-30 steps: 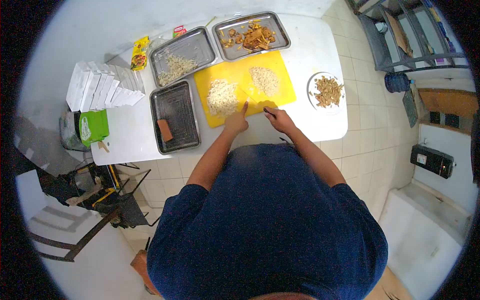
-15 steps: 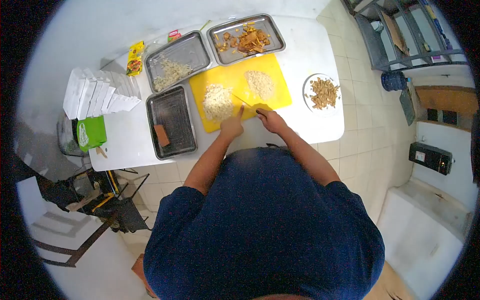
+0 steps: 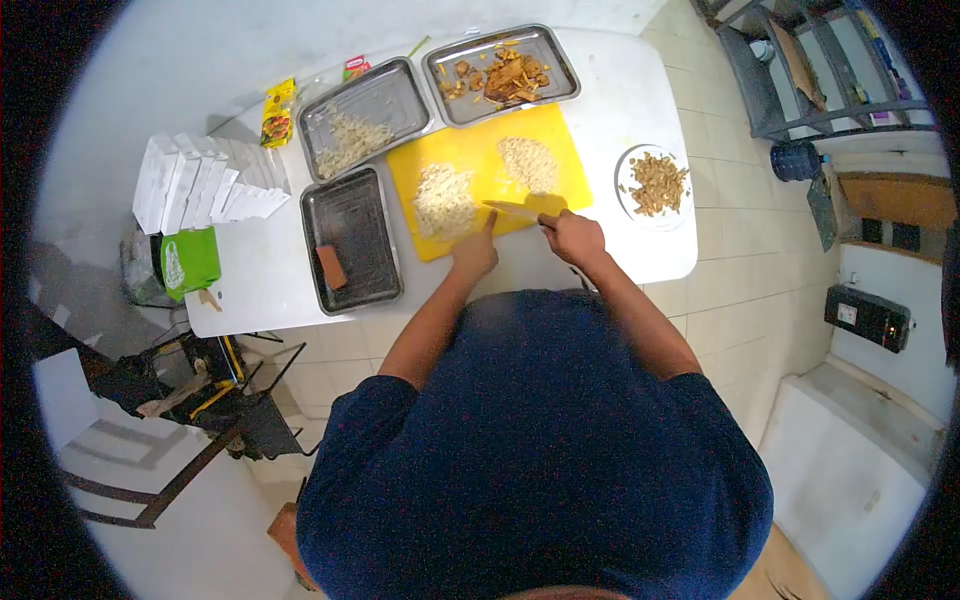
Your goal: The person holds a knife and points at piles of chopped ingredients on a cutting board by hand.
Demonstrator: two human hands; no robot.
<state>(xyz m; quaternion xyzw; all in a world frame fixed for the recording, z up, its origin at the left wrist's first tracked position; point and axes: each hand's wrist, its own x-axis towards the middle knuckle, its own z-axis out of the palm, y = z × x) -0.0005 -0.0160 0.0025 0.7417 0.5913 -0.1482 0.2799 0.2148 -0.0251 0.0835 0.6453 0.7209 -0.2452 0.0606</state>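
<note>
My right hand (image 3: 577, 238) is closed round the dark handle of a knife (image 3: 512, 209), whose blade points left over the front part of a yellow cutting board (image 3: 487, 145). Close to the blade's tip, my left hand (image 3: 476, 252) has its index finger stretched out at the board's near edge; its other fingers look curled, and nothing shows in it. A larger pile of pale chopped pieces (image 3: 444, 201) lies on the board's left part. On the right part sits a smaller, finer chopped pile (image 3: 528, 164).
Behind the board are a tray of brown pieces (image 3: 470, 108) and a tray of pale pieces (image 3: 405, 126). A dark tray (image 3: 351, 198) with a reddish-brown block (image 3: 331, 267) stands left. A plate of brown pieces (image 3: 657, 185) is right; white boxes (image 3: 180, 185) and a green pack (image 3: 190, 260) are far left.
The knife in my right hand has moved right and its blade now lies flatter, more level across the board. My left hand stays near the board's front edge. The whole view has shifted slightly.
</note>
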